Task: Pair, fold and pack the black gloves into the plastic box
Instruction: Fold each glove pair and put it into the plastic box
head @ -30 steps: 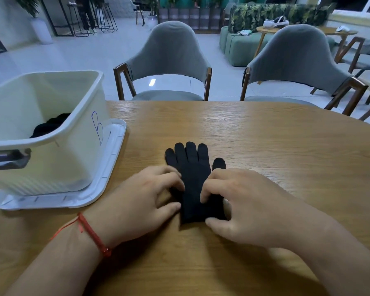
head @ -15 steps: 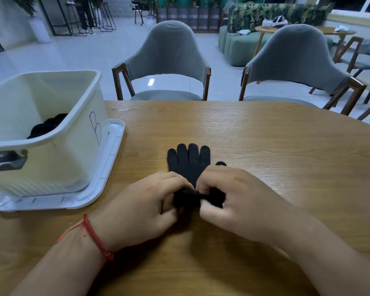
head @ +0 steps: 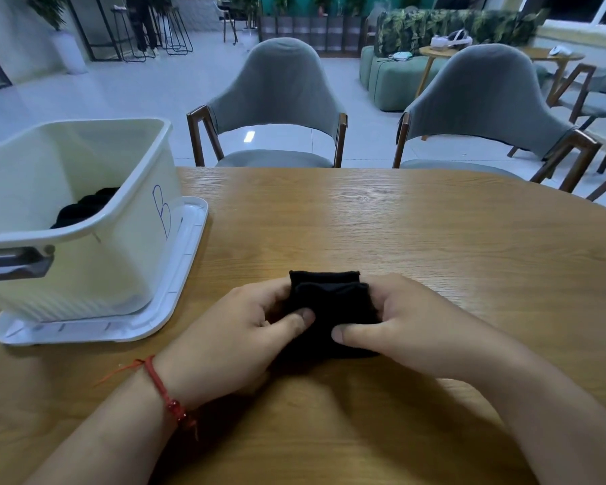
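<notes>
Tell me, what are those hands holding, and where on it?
Both grip the folded gloves: the left hand pinches the bundle's left side, the right hand its right side.

My bare arms, with one red bracelet
My left hand and right hand are bare up the forearms; my left wrist carries a thin red cord strung with small red beads, its loose ends trailing off.

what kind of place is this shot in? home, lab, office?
Most likely a lounge or café-style common area: a wooden table with matching grey chairs, a green sofa and a round side table behind, all on a wide tiled floor.
</notes>
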